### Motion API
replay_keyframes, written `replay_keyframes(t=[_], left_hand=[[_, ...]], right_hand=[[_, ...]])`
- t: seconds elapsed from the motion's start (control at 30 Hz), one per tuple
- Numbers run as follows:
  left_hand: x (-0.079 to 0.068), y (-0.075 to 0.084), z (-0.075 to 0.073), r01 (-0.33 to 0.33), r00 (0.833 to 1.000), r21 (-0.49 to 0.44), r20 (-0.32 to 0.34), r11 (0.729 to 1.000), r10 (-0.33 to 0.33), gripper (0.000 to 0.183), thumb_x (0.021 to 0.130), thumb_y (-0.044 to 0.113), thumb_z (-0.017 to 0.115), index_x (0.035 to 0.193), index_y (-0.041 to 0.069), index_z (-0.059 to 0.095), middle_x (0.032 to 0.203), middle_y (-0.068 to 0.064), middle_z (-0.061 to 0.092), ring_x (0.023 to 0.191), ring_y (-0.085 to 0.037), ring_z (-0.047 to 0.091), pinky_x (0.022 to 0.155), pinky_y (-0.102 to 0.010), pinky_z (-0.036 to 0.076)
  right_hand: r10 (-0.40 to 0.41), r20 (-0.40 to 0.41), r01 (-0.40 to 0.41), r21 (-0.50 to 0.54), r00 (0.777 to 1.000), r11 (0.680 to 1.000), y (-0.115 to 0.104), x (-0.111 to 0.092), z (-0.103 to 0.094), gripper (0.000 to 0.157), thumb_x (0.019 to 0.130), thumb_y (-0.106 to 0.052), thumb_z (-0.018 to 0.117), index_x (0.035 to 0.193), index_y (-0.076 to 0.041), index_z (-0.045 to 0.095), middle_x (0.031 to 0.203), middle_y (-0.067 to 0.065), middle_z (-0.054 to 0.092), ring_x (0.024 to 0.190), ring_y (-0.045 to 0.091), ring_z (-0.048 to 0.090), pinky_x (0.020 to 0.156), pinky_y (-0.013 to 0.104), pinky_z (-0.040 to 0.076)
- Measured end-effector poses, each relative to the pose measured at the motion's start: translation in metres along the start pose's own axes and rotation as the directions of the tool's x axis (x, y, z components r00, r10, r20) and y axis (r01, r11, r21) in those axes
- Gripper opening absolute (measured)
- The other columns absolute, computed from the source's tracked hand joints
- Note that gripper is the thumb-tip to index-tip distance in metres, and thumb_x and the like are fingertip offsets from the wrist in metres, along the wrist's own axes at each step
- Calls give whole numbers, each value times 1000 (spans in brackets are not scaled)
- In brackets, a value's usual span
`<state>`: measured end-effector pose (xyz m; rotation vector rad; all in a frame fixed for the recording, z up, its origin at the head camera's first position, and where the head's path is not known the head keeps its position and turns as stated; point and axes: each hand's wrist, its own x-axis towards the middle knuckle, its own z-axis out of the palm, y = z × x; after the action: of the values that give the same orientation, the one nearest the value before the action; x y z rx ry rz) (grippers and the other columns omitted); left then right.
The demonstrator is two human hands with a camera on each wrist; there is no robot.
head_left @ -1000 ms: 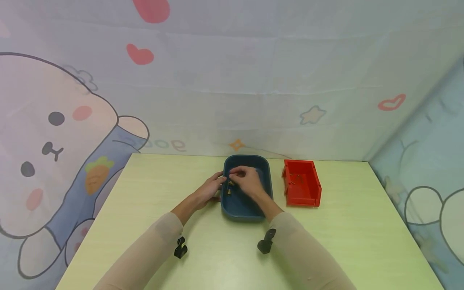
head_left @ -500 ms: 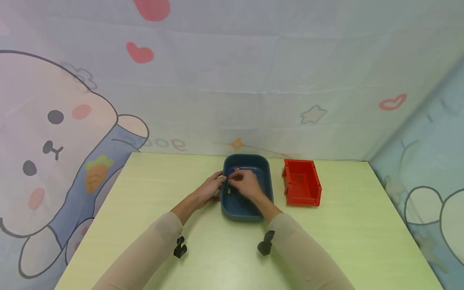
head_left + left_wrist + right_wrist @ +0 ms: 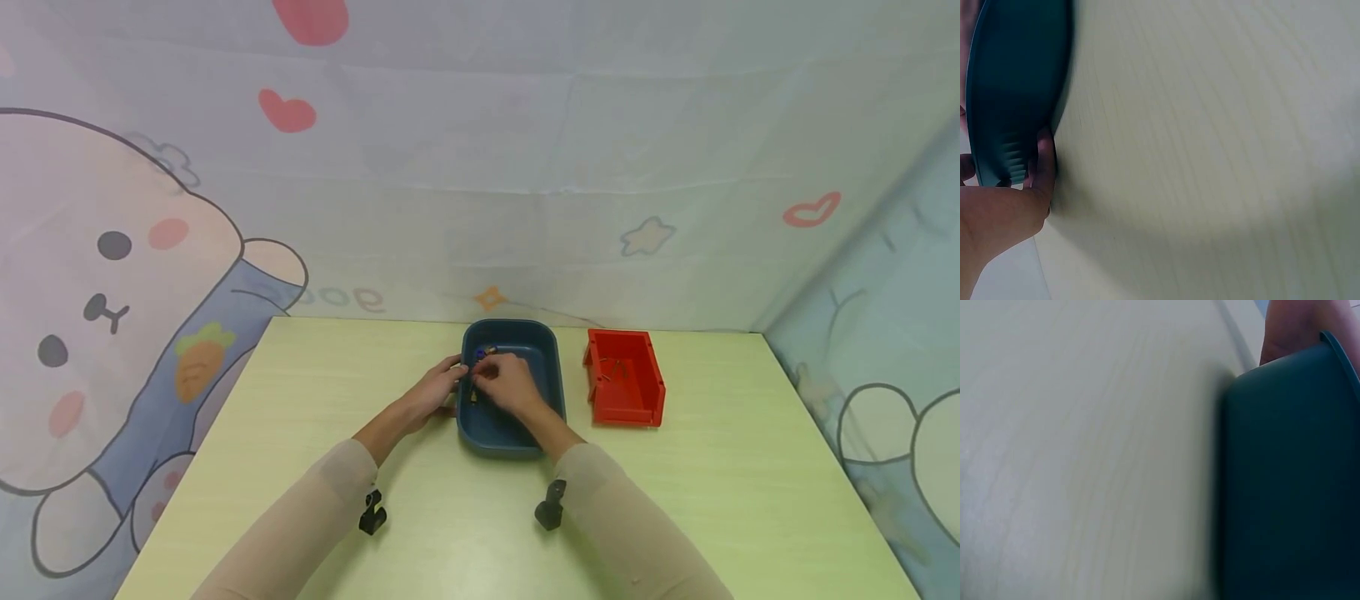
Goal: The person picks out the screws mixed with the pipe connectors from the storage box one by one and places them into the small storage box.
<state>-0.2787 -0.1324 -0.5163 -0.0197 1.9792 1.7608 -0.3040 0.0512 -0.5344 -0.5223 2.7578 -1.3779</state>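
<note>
A dark blue plastic tub (image 3: 504, 437) stands toward the back middle of the table. My left hand (image 3: 435, 390) grips its left wall, thumb on the rim; in the left wrist view the fingers (image 3: 1044, 162) lie along its outside. My right hand (image 3: 510, 382) reaches into the tub, thumb and fingertips drawn together by the left wall, close to the left thumb. Whether they pinch a small part I cannot tell. Just below the fingertips lies a small brass-coloured piece (image 3: 473, 397). Beyond them are a small blue piece (image 3: 481, 354) and another brass-coloured piece (image 3: 491, 350).
A red open-front bin (image 3: 628, 417) stands right of the tub, with a few thin wire-like metal pieces (image 3: 617, 367) inside. The pale wood table (image 3: 465, 525) meets a printed cloth backdrop (image 3: 480, 233) at the back edge. A black mount sits on each sleeve.
My right hand has shifted slightly toward me and left inside the tub, uncovering the blue piece and a brass-coloured piece at the back. The left hand stays in place on the tub.
</note>
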Motion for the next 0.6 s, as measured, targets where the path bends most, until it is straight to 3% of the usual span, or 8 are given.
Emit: replay_keyframes(t=[0.6], left_hand=[[1,-3,-1,-11,1000,-4,-1,1000,11,59,114,34,42,167,13,28,164,-21,42,150,-39,43,94,-46,57]], right_hand=[[0,3,0,-149,1000,989,2,0,2,8,93,-7,78,101,-5,81,88,3,76,81,17,70,76,34,57]])
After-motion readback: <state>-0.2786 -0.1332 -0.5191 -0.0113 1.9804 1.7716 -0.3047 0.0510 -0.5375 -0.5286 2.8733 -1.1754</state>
